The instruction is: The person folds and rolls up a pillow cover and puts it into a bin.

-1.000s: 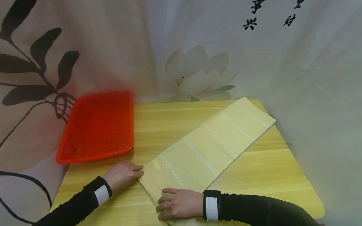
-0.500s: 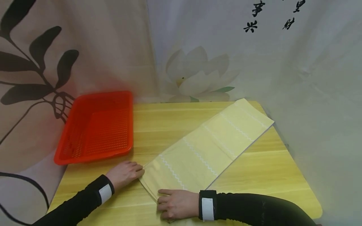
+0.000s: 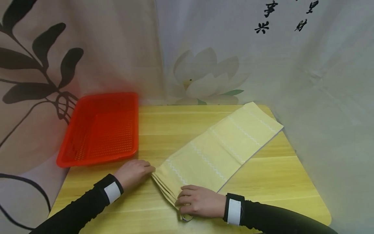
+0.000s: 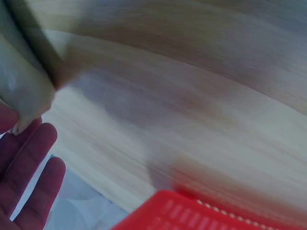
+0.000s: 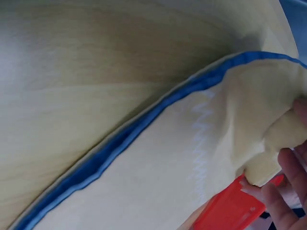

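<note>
A long folded yellow cloth (image 3: 208,149) with white zigzag stitch lines lies slantwise on the table, its far end near the back right corner. My left hand (image 3: 134,174) pinches the left corner of its near end. At the other near corner, my right hand (image 3: 202,201) grips the layered edge. Between the hands the folded layers fan apart and the near end bunches slightly. In the left wrist view, a cloth corner (image 4: 29,91) sits between thumb and fingers (image 4: 36,148). A blue border (image 5: 158,108) runs along the cloth's side in the right wrist view.
A red perforated plastic basket (image 3: 106,130) stands at the table's back left, just beyond the left hand. The pale wood-grain table (image 3: 263,182) has a rounded right corner. A printed curtain (image 3: 210,39) hangs behind, and a black cable (image 3: 32,182) loops at the left.
Both hands have moved forward and to the right with the cloth's near end, whose layers now show fanned along the edge. The far end stays nearly in place.
</note>
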The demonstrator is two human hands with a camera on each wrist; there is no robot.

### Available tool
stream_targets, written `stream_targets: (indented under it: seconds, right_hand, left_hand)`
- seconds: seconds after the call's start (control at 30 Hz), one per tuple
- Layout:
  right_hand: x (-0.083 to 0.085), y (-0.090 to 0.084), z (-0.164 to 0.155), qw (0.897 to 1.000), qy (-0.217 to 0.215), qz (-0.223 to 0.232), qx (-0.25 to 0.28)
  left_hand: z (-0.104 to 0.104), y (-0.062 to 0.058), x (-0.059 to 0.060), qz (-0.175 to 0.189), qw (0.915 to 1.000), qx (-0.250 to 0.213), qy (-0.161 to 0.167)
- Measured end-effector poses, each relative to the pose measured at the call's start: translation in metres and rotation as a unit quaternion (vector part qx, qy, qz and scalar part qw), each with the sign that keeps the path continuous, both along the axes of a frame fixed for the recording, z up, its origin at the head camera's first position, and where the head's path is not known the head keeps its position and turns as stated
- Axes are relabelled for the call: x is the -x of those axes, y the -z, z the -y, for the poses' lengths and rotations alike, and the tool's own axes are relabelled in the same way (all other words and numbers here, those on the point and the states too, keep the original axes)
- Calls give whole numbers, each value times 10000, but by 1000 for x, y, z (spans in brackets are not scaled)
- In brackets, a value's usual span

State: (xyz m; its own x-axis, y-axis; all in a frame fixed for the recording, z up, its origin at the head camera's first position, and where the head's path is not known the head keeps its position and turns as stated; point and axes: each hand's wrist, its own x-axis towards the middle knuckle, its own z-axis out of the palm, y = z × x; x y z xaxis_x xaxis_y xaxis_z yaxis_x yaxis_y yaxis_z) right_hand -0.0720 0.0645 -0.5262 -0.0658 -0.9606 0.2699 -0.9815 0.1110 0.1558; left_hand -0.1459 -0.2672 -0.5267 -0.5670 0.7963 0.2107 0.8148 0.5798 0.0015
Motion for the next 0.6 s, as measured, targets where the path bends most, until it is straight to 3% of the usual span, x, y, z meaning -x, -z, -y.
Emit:
stream_targets:
  seconds: [0.27,0.43,0.6]
  right_hand:
    - [7,4,-23,9947,333,731,648]
    - [8,10,-37,9863,604,1232,911]
    - [9,17,-47,9845,744,1315,896]
  left_hand:
    - [-21,-7,8,713,9936,-590,-645]
    - [-34,-12,14,983,9888,-915,-650]
    - [-44,-8,22,1389,9802,-1207,-727]
